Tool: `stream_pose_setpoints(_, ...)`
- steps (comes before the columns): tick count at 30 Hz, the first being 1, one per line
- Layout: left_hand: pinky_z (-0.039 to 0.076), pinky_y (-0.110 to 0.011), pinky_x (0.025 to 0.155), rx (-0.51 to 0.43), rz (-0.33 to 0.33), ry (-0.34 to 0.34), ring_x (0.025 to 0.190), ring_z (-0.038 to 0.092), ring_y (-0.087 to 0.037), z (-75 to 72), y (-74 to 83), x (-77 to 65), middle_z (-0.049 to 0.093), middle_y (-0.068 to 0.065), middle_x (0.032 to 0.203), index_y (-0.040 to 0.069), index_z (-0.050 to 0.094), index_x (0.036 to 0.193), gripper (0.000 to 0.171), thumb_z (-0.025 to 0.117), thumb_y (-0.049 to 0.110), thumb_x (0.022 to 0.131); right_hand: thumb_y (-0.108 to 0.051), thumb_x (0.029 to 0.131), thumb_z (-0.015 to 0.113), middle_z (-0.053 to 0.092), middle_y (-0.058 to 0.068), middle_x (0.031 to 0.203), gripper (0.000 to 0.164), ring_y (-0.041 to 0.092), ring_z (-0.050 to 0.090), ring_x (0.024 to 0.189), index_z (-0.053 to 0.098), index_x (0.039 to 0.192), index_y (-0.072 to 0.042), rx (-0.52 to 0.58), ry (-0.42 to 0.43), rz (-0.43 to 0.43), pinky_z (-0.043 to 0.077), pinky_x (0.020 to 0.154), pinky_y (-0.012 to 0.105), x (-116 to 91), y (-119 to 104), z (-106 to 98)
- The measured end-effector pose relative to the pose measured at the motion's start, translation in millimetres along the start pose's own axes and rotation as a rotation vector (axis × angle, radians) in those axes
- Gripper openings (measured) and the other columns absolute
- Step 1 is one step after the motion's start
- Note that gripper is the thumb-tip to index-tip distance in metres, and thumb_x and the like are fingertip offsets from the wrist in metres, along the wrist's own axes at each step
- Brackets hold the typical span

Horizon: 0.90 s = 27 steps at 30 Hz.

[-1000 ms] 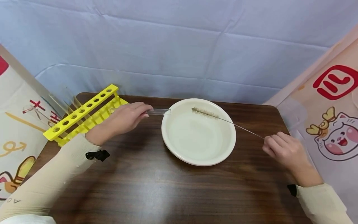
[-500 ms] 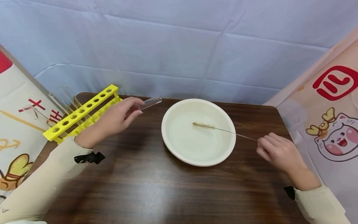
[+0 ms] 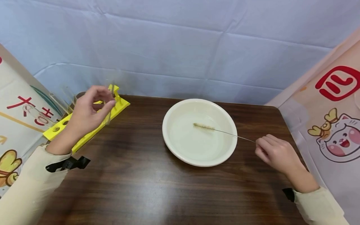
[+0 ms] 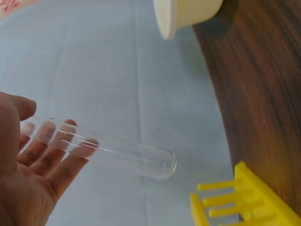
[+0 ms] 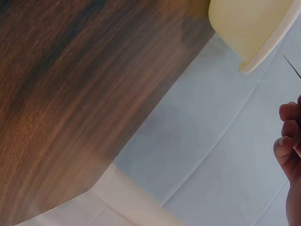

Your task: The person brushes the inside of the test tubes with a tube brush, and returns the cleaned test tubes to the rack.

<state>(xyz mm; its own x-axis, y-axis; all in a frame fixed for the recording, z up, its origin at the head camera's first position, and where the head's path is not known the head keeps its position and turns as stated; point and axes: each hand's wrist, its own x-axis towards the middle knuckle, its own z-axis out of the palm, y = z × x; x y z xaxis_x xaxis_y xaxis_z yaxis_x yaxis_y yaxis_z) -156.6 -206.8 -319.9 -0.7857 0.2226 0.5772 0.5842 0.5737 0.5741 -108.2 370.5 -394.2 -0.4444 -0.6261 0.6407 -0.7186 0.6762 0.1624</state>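
Observation:
Over the yellow test tube rack [image 3: 119,109], my left hand [image 3: 88,112] holds a clear glass test tube [image 4: 136,157] between thumb and fingers. The left wrist view shows its rounded end pointing away from the palm, above the rack's pegs and apart from them. On the other side, my right hand [image 3: 278,154] pinches the thin wire handle of a test tube brush [image 3: 203,126]. The bristles are over the inside of a white basin [image 3: 167,145]; whether they touch the water cannot be told. In the right wrist view only part of the wire shows.
More glass test tubes [image 3: 60,103] stand slanted at the rack's left end, partly behind my left hand. The brown wooden table [image 3: 157,190] ends at a pale cloth backdrop [image 3: 168,47]. Printed cloth panels [image 3: 332,131] flank both sides.
My left hand has moved left with the test tube, from the basin's rim to above the rack, and turned the tube upright. The brush has lowered slightly towards the basin's middle.

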Motion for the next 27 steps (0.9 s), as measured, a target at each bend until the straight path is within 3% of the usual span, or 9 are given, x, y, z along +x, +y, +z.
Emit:
stream_pose_setpoints(4, 0.049, -0.007, 0.074, -0.006, -0.044, 0.073, 0.09, 0.063, 0.004, -14.1, -3.1, -6.9, 0.061, 0.011, 0.102, -0.008, 0.056, 0.121, 0.033, 0.069, -0.008, 0.091, -0.015, 0.094, 0.041, 0.045, -0.002, 0.065, 0.026, 0.013, 0.043, 0.056, 0.051, 0.07, -0.01, 0.002, -0.008, 0.01, 0.033, 0.045, 0.03, -1, 1, 1)
stream_pose_setpoints(9, 0.049, -0.008, 0.067, -0.061, -0.07, 0.214, 0.085, 0.063, -0.001, -25.6, -1.8, -11.3, 0.058, 0.01, 0.101, -0.015, 0.054, 0.118, 0.03, 0.066, -0.009, 0.092, -0.016, 0.094, 0.041, 0.046, -0.002, 0.065, 0.026, 0.013, 0.043, 0.056, 0.051, 0.071, -0.01, 0.006, -0.014, 0.017, 0.033, 0.045, 0.03, -2, 1, 1)
stream_pose_setpoints(14, 0.051, -0.009, 0.072, -0.077, -0.109, 0.392, 0.089, 0.064, -0.007, -35.7, -4.4, -18.0, 0.06, 0.009, 0.103, -0.007, 0.063, 0.119, 0.028, 0.067, -0.006, 0.091, -0.016, 0.093, 0.041, 0.045, -0.002, 0.065, 0.025, 0.012, 0.042, 0.056, 0.05, 0.07, -0.011, 0.009, -0.016, 0.02, 0.032, 0.045, 0.029, -4, 2, 2)
stream_pose_setpoints(18, 0.049, -0.009, 0.079, 0.064, -0.139, 0.494, 0.091, 0.061, -0.002, -46.3, -7.4, -23.0, 0.059, 0.018, 0.101, 0.003, 0.068, 0.12, 0.028, 0.069, 0.005, 0.093, -0.016, 0.093, 0.04, 0.045, -0.002, 0.065, 0.026, 0.012, 0.042, 0.056, 0.051, 0.07, -0.011, 0.008, -0.012, 0.02, 0.032, 0.045, 0.029, -4, 2, 3)
stream_pose_setpoints(23, 0.044, -0.008, 0.078, 0.221, -0.176, 0.582, 0.09, 0.056, 0.008, -57.4, -11.6, -30.4, 0.057, 0.028, 0.1, 0.01, 0.07, 0.123, 0.028, 0.07, 0.016, 0.096, -0.016, 0.094, 0.04, 0.045, -0.002, 0.064, 0.026, 0.012, 0.042, 0.056, 0.051, 0.07, -0.01, 0.005, -0.014, 0.022, 0.032, 0.045, 0.029, -4, 2, 4)
stream_pose_setpoints(27, 0.043, -0.003, 0.079, 0.34, -0.233, 0.625, 0.09, 0.056, 0.015, -60.7, -15.2, -35.8, 0.068, 0.012, 0.101, 0.008, 0.07, 0.125, 0.03, 0.067, 0.019, 0.098, -0.016, 0.094, 0.04, 0.046, -0.002, 0.065, 0.027, 0.012, 0.042, 0.056, 0.051, 0.071, -0.011, 0.006, -0.018, 0.027, 0.031, 0.044, 0.029, -3, 2, 4)
